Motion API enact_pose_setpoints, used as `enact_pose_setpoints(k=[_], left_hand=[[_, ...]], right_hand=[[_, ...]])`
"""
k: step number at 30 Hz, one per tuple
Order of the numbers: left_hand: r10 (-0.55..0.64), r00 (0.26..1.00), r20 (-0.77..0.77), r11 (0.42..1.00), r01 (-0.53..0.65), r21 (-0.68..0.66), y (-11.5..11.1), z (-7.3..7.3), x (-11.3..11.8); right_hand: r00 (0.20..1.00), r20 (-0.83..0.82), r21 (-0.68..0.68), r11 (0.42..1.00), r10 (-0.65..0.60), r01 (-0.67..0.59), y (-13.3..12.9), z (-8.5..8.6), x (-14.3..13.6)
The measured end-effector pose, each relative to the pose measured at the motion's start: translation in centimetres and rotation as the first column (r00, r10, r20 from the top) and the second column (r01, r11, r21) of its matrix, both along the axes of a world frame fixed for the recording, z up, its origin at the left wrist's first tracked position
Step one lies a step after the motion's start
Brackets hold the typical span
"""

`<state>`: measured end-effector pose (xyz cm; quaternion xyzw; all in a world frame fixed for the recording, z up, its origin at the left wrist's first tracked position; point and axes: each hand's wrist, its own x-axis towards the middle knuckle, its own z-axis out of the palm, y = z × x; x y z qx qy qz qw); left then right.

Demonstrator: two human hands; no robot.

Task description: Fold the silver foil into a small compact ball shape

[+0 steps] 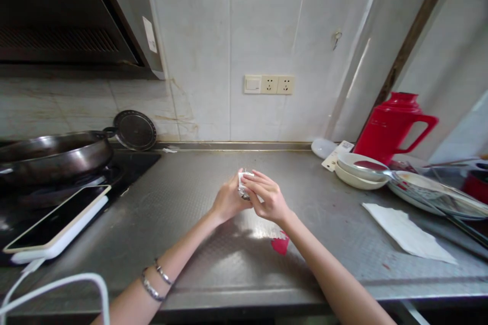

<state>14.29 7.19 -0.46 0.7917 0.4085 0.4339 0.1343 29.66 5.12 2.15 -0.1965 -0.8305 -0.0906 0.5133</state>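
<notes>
Over the middle of the metal counter [198,274], my left hand [227,199] and my right hand [269,197] meet around a small white and silver item [244,187]. My left hand is closed on it from the left. The fingers of my right hand are bent over its right side and partly hide it. What the item is cannot be made out. A torn red scrap [280,244] lies on the counter below my right wrist.
At left, a pan [57,157] sits on the stove beside a phone [61,216] with a white cable. At right stand a red thermos [389,127], bowls [360,177] and plates, with a white tissue [407,231] in front.
</notes>
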Motion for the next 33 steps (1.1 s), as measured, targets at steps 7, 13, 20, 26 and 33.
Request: enact_pose_setpoints(k=[7, 13, 20, 26, 33], left_hand=[[0.026, 0.998, 0.050, 0.992, -0.020, -0.125, -0.1, 0.7, -0.3], [-0.006, 0.967, 0.253, 0.947, 0.087, -0.309, -0.1, 0.9, -0.1], [-0.115, 0.927, 0.357, 0.904, 0.247, -0.348, -0.5, 0.6, 0.8], [-0.066, 0.946, 0.317, 0.931, 0.173, -0.322, -0.3, 0.5, 0.8], [-0.008, 0.980, 0.198, 0.967, 0.058, -0.249, 0.4, -0.4, 0.4]], right_hand=[[0.995, -0.068, -0.010, 0.998, 0.066, -0.067, -1.0, 0.1, -0.4], [0.898, -0.427, -0.299, 0.954, -0.107, -0.029, -0.9, 0.4, -0.1], [0.845, -0.454, -0.560, 0.828, -0.282, -0.025, 0.6, 0.1, 0.0], [0.965, -0.255, -0.325, 0.945, -0.065, -0.022, 0.2, -0.6, -0.4], [0.998, -0.062, -0.178, 0.984, 0.020, -0.031, -0.3, -0.9, -0.6]])
